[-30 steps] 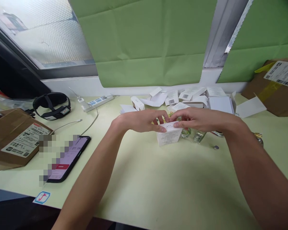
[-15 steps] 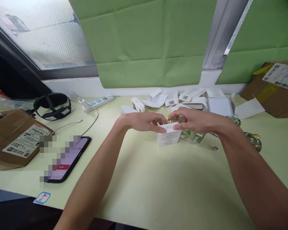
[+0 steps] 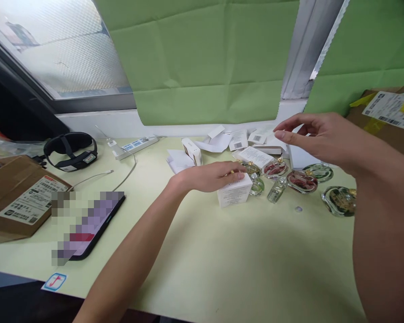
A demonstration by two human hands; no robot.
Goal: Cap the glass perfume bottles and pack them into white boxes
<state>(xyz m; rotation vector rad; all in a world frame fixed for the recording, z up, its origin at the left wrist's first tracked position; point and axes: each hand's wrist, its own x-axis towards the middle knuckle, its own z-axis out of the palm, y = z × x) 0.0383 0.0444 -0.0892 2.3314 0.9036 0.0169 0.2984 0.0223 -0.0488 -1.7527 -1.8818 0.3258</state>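
Note:
My left hand (image 3: 213, 176) holds a small white printed box (image 3: 234, 194) by its top, with the thumb over the upper edge and the other fingers behind. The box stands upright on the table. My right hand (image 3: 318, 134) is raised to the right, thumb and fingers apart with nothing in them, in front of the white cartons. Below it lie ornate glass perfume bottles: a red one (image 3: 302, 181), a green one (image 3: 319, 172) and a clear rectangular one (image 3: 276, 190). A wide bottle (image 3: 338, 201) is partly hidden by my right forearm.
White cartons (image 3: 239, 140) and loose papers lie along the wall. Left are a phone (image 3: 99, 235), a power strip (image 3: 138, 147), a black headset (image 3: 70, 150) and a brown parcel (image 3: 23, 197). Another brown parcel (image 3: 373, 123) stands back right. A small purplish disc (image 3: 298, 209) lies near the bottles.
My right hand has let go of the white box and moved up and to the right, uncovering several bottles. My left hand stays on the box.

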